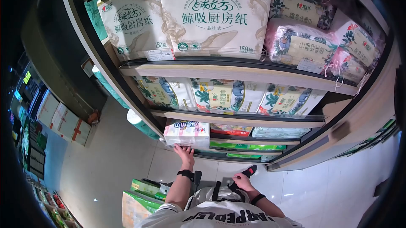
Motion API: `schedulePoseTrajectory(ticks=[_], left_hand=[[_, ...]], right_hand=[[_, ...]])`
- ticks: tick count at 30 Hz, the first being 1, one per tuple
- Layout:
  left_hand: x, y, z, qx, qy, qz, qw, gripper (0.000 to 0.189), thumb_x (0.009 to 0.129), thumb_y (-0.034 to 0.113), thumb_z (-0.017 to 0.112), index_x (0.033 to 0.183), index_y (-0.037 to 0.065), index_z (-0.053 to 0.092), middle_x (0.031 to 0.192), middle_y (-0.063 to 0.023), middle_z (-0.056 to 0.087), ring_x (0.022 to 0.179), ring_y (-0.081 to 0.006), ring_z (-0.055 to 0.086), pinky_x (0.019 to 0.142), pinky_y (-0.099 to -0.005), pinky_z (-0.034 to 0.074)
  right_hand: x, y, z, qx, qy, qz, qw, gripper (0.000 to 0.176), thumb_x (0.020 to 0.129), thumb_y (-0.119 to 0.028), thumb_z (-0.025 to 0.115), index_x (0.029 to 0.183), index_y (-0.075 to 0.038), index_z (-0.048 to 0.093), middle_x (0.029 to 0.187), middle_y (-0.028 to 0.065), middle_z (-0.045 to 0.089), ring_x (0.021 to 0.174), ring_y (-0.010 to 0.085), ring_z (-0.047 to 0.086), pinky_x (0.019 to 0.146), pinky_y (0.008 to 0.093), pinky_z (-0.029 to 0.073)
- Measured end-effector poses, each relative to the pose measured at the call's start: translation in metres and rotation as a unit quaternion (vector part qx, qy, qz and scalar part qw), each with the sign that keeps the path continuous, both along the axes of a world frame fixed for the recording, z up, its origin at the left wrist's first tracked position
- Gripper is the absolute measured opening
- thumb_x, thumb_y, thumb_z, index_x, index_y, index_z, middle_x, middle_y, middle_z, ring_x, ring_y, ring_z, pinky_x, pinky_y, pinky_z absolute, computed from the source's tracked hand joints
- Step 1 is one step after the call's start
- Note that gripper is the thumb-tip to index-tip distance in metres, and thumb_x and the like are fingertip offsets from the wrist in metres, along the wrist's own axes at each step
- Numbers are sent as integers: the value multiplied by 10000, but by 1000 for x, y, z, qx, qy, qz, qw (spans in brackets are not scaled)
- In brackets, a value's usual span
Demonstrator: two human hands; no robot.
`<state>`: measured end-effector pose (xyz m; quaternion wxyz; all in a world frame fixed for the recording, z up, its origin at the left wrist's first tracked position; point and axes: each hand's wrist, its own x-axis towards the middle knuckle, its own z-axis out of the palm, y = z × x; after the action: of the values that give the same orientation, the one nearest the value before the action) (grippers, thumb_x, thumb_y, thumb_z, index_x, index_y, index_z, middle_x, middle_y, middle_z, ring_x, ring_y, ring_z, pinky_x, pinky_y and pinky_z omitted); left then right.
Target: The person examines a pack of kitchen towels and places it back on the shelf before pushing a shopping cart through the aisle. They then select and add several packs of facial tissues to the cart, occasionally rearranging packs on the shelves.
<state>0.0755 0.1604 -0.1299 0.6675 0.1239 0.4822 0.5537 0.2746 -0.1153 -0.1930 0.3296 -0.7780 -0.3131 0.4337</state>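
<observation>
The left hand (185,154) is open, fingers spread, touching the lower edge of the tissue pack (187,131), which stands on a low shelf (249,141) just ahead of it; the right hand (242,182) is closed around a black handle (250,170), near the body; green boxes (141,192) lie left of the left arm.

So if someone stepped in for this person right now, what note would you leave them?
Left hand: open, fingertips at the lower edge of the white tissue pack, low in the shelf unit; not gripping it.
Right hand: closed around a black gadget near the chest.
Done: the pack is reached.
Left: it sits on its shelf, not lifted.
</observation>
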Motion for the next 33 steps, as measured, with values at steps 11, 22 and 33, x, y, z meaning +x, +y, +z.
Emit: schedulePoseTrajectory(ticks=[11, 22, 33], left_hand=[[9, 53, -3, -109, 6, 5, 994, 571, 889, 388, 649, 1305, 109, 375, 1216, -80, 527, 1036, -267, 551, 792, -443, 484], [-12, -4, 53, 190, 272, 65, 941, 161, 984, 210, 530, 949, 70, 602, 806, 36, 535, 709, -57, 456, 645, -227, 362], [-35, -113, 228, 307, 102, -170, 931, 274, 975, 276, 546, 852, 43, 622, 976, -64, 617, 852, -121, 579, 679, -246, 431]], right_hand=[[-7, -6, -4, 8, -6, 17, 1000, 361, 844, -328, 686, 1081, -57, 658, 904, 123, 696, 840, 244, 674, 762, 333, 523], [-4, -3, 9, -4, -27, 20, 999, 402, 830, -354, 685, 1116, -76, 631, 905, 155, 700, 894, 308, 675, 822, 372, 525], [-48, 72, 161, 246, -189, 68, 948, 877, 787, -441, 721, 1469, -91, 295, 1295, 255, 496, 1208, 361, 512, 974, 436, 451]])
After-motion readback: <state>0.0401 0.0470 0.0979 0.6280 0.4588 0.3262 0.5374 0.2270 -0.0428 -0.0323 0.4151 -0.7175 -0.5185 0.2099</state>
